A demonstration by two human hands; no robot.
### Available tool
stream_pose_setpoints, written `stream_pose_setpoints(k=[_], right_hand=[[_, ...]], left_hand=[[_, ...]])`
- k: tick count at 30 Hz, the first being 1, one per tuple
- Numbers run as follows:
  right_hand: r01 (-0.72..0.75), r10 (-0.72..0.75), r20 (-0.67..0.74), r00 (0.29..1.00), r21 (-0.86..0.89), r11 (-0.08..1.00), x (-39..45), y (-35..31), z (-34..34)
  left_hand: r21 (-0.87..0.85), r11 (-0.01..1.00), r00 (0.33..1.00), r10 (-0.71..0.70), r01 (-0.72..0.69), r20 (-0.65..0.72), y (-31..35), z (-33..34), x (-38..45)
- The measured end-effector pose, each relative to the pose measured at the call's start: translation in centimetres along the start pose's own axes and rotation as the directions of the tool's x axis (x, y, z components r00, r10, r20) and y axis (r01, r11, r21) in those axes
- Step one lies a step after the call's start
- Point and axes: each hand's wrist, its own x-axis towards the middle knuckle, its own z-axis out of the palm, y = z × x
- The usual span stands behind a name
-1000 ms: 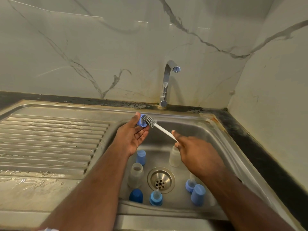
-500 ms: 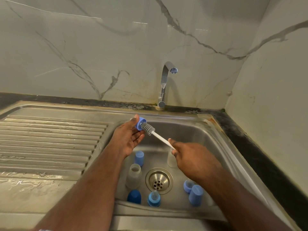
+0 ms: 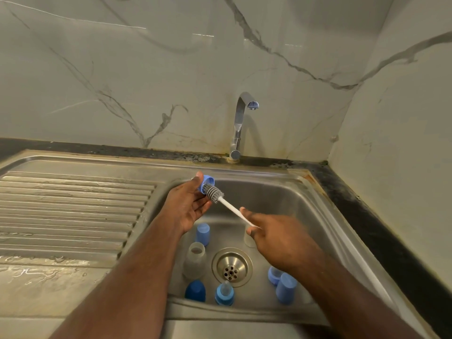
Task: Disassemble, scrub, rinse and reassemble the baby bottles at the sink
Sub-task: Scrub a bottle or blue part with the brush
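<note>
Over the sink (image 3: 281, 192), the left hand (image 3: 188, 206) pinches a blue cap (image 3: 205, 184) at its fingertips — the right hand (image 3: 276, 238) grips the brush (image 3: 215, 193), bristles inside the cap.

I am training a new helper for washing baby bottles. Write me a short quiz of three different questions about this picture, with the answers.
1. True or false: water runs from the tap.
2. Multiple choice: the left hand holds A) a clear bottle, B) a blue cap, C) a sponge.
3. Fill in: the right hand grips the white handle of the ___, whose grey bristles are at the cap.

Key:
1. False; no stream shows under the spout.
2. B; the clear bottle stands in the sink beside the drain.
3. Brush.
</note>
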Motion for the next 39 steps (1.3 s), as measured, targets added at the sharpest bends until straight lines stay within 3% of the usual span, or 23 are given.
stream_pose_setpoints(k=[3,8,11,14,17,22,25,28,31,34,36,39], right_hand=[[-0.005,0.009,-0.041,0.999,0.109,0.994,-0.1,0.3,-0.7],[0.005,-0.009,-0.072,0.997,-0.064,0.998,-0.1,-0.1,-0.4],[-0.005,0.003,-0.029,1.0,-0.068,0.998,0.2,0.2,-0.1],[-0.005,0.003,0.017,1.0,0.123,0.992,0.0,0.5,-0.4],[-0.023,0.034,-0.031,0.999,0.287,0.958,-0.5,0.5,-0.8],[0.008,-0.005,-0.105,0.994,0.027,1.0,-0.2,-0.1,-0.7],[0.01,-0.009,-0.013,1.0,0.103,0.995,-0.5,-0.1,-0.8],[-0.002,0.017,-0.06,0.998,0.238,0.971,-0.7,0.4,-1.0],[0.007,0.003,-0.141,0.99,0.075,0.997,-0.5,0.4,-0.8],[0.049,-0.055,-0.128,0.99,-0.055,0.997,-0.4,-0.2,0.0],[0.039,-0.035,-0.084,0.996,0.049,0.998,-0.3,-0.4,0.1],[-0.039,0.029,0.027,0.999,0.459,0.887,-0.5,0.0,0.1]], left_hand=[[0.0,1.0,1.0,0.005,-0.005,-0.009,-0.1,0.1,0.1],[-0.001,1.0,1.0,-0.007,0.008,0.013,-0.2,0.2,0.1],[0.007,1.0,1.0,0.0,0.0,0.005,-0.3,0.2,0.3],[-0.02,1.0,1.0,0.004,-0.004,-0.01,-0.3,0.0,0.6],[-0.039,0.999,1.0,0.015,-0.015,0.006,-0.1,-0.1,0.5],[-0.052,0.999,0.999,0.017,-0.015,0.032,-0.2,0.2,0.3],[-0.067,0.997,0.999,0.032,-0.03,0.025,-0.3,0.0,0.5],[-0.122,0.993,1.0,0.014,-0.01,0.028,-0.3,0.1,0.4],[-0.188,0.982,0.999,-0.01,0.016,0.032,0.0,0.4,0.2],[-0.232,0.972,1.0,-0.027,0.029,0.014,0.2,0.6,-0.1],[-0.232,0.972,1.0,-0.023,0.025,0.014,0.3,0.6,-0.1],[-0.247,0.969,0.999,-0.016,0.025,0.038,0.3,0.4,0.2]])
